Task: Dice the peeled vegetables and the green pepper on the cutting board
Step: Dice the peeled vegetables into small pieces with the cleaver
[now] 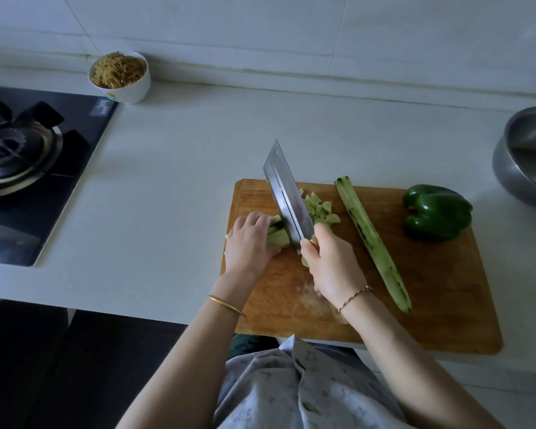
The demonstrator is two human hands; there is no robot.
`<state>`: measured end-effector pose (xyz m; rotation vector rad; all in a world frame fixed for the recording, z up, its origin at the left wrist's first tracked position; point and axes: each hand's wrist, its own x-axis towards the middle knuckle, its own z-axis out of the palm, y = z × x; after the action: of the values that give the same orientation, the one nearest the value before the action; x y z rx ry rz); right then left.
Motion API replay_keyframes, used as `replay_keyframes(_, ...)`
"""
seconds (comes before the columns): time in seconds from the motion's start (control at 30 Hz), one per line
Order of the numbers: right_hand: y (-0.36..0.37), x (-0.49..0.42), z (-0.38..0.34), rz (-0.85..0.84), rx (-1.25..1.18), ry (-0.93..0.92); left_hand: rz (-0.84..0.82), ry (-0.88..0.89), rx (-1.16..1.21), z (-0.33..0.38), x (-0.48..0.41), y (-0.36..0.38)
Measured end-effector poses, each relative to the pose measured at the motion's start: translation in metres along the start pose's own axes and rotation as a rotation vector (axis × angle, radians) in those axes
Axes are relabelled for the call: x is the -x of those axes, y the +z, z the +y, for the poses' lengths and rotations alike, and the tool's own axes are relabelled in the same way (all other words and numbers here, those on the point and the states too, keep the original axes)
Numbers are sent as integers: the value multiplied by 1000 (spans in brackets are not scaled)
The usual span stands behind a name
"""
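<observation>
Gripping the cleaver (287, 193), right hand (331, 264) hides its handle; left hand (249, 243) holds half-covered vegetable strips (279, 237).

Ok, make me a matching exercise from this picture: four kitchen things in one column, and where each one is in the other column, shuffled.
Things
1. knife
2. green pepper
3. white bowl
4. long peeled vegetable

Places
A. on the counter beside the stove
B. gripped by the right hand
C. on the cutting board, between the diced pieces and the pepper
D. at the board's right end

Pairs: 1-B, 2-D, 3-A, 4-C
</observation>
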<state>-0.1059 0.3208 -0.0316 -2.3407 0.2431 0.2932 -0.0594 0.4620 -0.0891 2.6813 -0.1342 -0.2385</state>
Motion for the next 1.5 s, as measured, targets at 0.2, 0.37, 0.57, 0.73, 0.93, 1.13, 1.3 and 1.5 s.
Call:
replay_keyframes(0.2, -2, 3, -3, -41, 68, -5, 1, 3, -4, 0, 1, 0)
replay_keyframes(0.37, 1, 0, -6, -50, 172, -11, 9, 6, 9, -1, 1, 1)
replay_keyframes(0.57, 10, -8, -8, -78, 188, 12, 15, -3, 19, -2, 0, 3)
replay_keyframes(0.73, 15, -9, -1, -20, 108, 34, 14, -2, 21, -2, 0, 3)
replay_keyframes(0.93, 6, -4, -2, 3, 26, 4, 12, -7, 33, -2, 0, 2)
replay_keyframes(1.13, 3, -1, -5, -26, 59, -7, 22, -7, 28, -2, -1, 3)
replay_keyframes(1.3, 4, -2, -9, -33, 130, -20, 31, -2, 40, -4, -1, 5)
replay_keyframes(1.5, 7, -11, -14, -93, 167, -3, 51, -17, 59, -4, -1, 7)
